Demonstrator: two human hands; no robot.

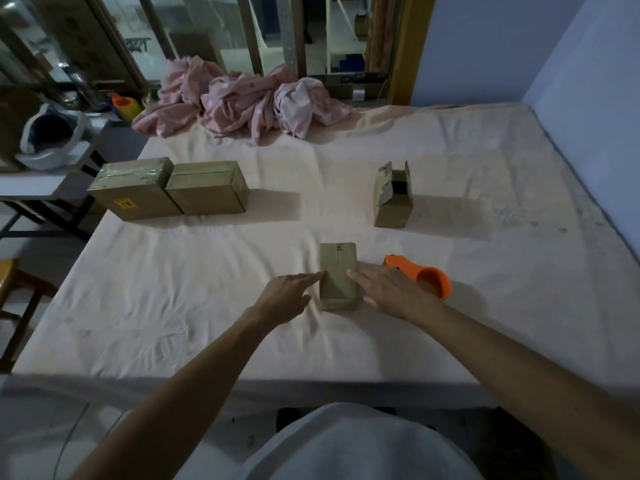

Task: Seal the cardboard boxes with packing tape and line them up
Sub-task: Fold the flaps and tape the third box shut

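Observation:
A small closed cardboard box (338, 271) lies on the sheet in front of me. My left hand (289, 297) touches its left side with straight fingers. On the box's right side rests my right hand (388, 289), fingers extended. An orange tape dispenser (429, 278) lies just behind my right hand. Two taped boxes stand side by side at the far left: one with a yellow label (133, 188) and its neighbour (207, 187). A box with open flaps (393, 195) stands at the far right.
A crumpled pink cloth (242, 98) lies at the bed's (207, 341) far edge. A side table (41, 181) with a bag stands left, a wooden stool (14, 306) below it. Blue wall borders the right.

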